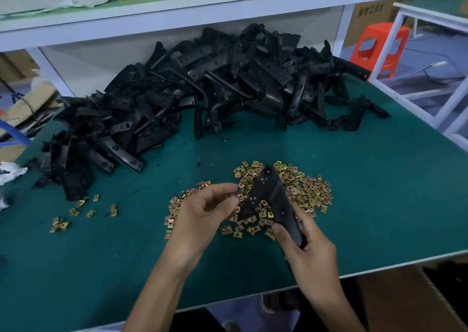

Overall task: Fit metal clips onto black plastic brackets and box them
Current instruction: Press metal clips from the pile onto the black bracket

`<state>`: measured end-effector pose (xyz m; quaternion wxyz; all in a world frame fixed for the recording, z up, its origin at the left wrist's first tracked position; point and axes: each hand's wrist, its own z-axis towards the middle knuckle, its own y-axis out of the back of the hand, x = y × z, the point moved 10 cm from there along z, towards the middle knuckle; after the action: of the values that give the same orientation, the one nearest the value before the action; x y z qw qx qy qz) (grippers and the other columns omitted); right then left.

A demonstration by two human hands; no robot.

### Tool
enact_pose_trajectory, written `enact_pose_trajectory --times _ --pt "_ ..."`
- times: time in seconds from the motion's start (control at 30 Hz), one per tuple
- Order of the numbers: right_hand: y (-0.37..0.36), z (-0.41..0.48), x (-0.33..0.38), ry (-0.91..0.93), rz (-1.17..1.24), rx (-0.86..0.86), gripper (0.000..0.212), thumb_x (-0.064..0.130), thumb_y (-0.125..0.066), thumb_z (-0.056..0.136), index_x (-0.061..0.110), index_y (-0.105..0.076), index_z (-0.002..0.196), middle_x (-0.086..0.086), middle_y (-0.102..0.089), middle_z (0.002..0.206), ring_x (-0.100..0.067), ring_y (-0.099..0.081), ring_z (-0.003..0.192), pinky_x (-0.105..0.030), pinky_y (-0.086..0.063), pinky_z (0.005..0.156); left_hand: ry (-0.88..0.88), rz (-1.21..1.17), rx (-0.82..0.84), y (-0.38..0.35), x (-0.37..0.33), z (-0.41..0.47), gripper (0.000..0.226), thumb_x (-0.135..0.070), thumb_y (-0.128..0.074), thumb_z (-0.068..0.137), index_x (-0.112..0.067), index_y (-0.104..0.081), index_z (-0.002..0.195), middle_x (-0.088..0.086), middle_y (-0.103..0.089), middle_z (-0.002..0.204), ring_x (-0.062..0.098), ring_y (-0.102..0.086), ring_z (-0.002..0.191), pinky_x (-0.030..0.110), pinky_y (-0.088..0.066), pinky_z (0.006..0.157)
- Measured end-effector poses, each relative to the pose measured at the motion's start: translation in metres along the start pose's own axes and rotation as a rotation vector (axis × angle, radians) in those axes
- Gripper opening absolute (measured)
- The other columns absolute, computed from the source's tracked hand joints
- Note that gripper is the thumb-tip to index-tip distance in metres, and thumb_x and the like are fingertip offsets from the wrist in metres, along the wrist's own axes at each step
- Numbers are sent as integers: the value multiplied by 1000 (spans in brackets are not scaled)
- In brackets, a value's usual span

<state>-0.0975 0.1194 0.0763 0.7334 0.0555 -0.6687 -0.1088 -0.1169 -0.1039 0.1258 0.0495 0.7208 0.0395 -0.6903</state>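
Left hand (202,214), right hand (307,249) bare, forearms (162,281) bare too — pale lilac garment (253,316) below

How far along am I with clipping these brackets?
Nothing finished shows. In hand: the right hand grips one bracket, with the left hand at its other leg. Left: the big bracket pile, the heap of clips, and boxing; the cardboard box hides its inside.

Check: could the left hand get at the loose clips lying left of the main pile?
Probably yes. The left hand is beside the bracket that the right hand grips, and only bare green mat lies between it and the loose clips; nothing stands in that path.
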Motion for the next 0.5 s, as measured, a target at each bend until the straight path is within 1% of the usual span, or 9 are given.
enact_pose_trajectory --times 0.03,0.13,0.23,0.37,0.43,0.5 --pt "0 0 0 6 -1 -1 45 71 -66 80 72 -49 122 35 -69 108 7 -67 98 -39 -60 77 -5 8 17 -1 -1 0 21 -16 -73 89 -32 -78 101 -4 -76 94 9 -70 88 19 -54 78" --pt "2 0 1 18 -16 -3 48 74 -64 79 70 -49 124 35 -68 108 9 -66 100 -30 -58 78 2 -17 39 -5 -2 0 21 -11 -65 96 -28 -78 98 -2 -76 90 8 -69 79 17 -53 72" --pt "0 0 0 24 -32 14 45 69 -65 84 70 -48 125 34 -69 108 9 -67 99 -31 -57 81 21 -37 44 -9 0 -2 27 -9 -63 97 -30 -80 99 -2 -77 92 8 -69 81 17 -53 72" --pt "-1 0 0 41 -32 35 45 57 -68 87 69 -49 125 31 -70 108 7 -67 102 -36 -58 84 53 -121 29 -11 2 -4 32 -8 -61 97 -33 -81 101 -1 -78 92 8 -70 82 19 -55 74" --pt "-2 0 1 48 -33 46 45 53 -69 88 68 -49 126 29 -71 108 5 -68 101 -38 -58 85 73 -142 15 -9 5 -4 28 -6 -63 96 -27 -82 98 2 -78 92 10 -71 81 19 -55 71" --pt "-3 0 1 58 -36 56 46 51 -69 88 67 -50 127 28 -72 109 4 -69 102 -37 -58 86 85 -148 0 -8 7 -3 24 -4 -64 95 -21 -81 95 3 -78 90 10 -71 77 19 -55 68"
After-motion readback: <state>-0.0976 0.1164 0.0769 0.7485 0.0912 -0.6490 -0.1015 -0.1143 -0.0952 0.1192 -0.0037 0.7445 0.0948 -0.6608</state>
